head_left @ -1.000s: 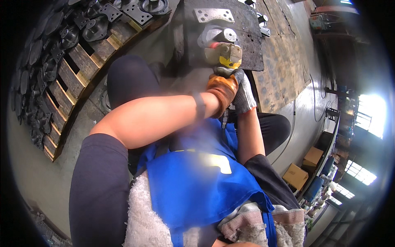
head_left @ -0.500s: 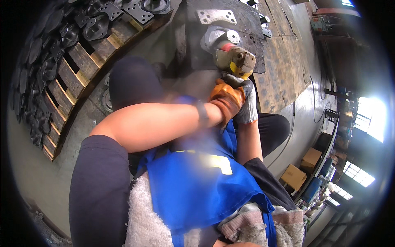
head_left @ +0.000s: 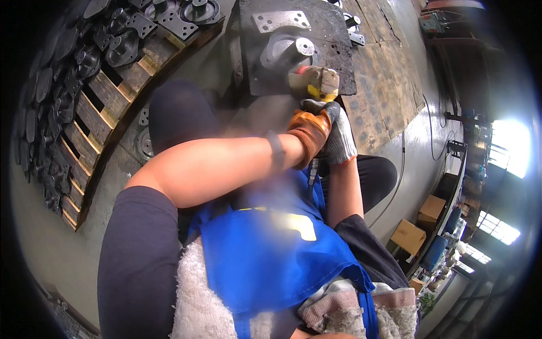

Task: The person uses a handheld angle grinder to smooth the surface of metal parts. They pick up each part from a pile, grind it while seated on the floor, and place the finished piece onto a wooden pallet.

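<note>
Both my hands grip an angle grinder [head_left: 323, 83] with a worn yellowish head, held at the near edge of a dark steel worktable [head_left: 262, 82]. My left hand [head_left: 310, 131], in an orange-coated glove, is closed around its handle. Pressed against it, my right hand [head_left: 342, 134], in a knit glove with dark-coated fingers, is closed on the same handle. A hose fitting [head_left: 313, 171] hangs below them. Just beyond the grinder lies a round metal flange [head_left: 272, 52] with an upright cylindrical boss [head_left: 305, 46]. The grinder's disc is mostly hidden, so contact cannot be told.
Behind the flange lies a metal plate with holes [head_left: 281, 21]. Wooden pallets [head_left: 107, 93] at left carry several similar metal parts [head_left: 121, 48]. Wooden boards [head_left: 381, 85] lie right of the worktable. Farther right are cardboard boxes [head_left: 408, 237] and a hose on the floor [head_left: 402, 164].
The grinder has drawn slightly back toward me and away from the boss, which now shows more fully. The hose fitting has come into sight. The whole view has shifted a little.
</note>
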The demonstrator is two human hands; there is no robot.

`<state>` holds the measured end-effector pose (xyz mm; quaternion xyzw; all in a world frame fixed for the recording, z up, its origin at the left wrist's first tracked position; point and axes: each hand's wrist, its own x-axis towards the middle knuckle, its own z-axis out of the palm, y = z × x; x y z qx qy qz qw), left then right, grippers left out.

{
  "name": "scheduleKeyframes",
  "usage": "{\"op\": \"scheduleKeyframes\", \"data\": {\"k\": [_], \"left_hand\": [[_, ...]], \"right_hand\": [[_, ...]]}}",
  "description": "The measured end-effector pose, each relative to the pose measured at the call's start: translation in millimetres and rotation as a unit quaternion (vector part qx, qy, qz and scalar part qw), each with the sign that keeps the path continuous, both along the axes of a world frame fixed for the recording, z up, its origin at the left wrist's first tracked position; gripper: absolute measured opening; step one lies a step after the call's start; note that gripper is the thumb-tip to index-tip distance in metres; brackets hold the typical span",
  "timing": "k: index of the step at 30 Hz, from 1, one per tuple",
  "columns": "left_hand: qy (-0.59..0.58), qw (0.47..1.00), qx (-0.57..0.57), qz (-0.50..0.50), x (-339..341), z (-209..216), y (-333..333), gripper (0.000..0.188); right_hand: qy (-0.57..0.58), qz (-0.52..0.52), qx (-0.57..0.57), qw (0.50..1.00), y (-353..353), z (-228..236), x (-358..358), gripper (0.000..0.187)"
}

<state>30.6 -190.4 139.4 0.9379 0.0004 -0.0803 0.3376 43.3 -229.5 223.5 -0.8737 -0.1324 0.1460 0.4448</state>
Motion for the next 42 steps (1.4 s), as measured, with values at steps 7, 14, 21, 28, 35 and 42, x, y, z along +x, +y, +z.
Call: {"op": "scheduleKeyframes", "data": {"k": [7,14,21,28,35,42], "left_hand": [[-0.111,0.976,0.084,-0.169,-17,73,52,0.033],[-0.044,0.990,0.057,-0.125,8,100,44,0.026],[-0.204,0.972,0.035,-0.110,27,27,13,0.027],[-0.120,0.990,0.032,-0.061,41,70,14,0.024],[-0.093,0.993,0.016,-0.077,57,74,13,0.023],[-0.005,1.000,-0.018,-0.012,45,73,-5,0.025]], "right_hand": [[0.176,-0.246,0.202,0.931,-1,14,2,0.021],[0.091,-0.164,0.124,0.974,-15,25,25,0.021],[0.073,-0.162,0.109,0.978,-16,28,34,0.022],[0.072,-0.163,0.105,0.978,-17,31,35,0.023],[0.069,-0.126,0.061,0.988,-20,41,68,0.024],[0.088,-0.083,0.052,0.991,-16,59,60,0.025]]}}
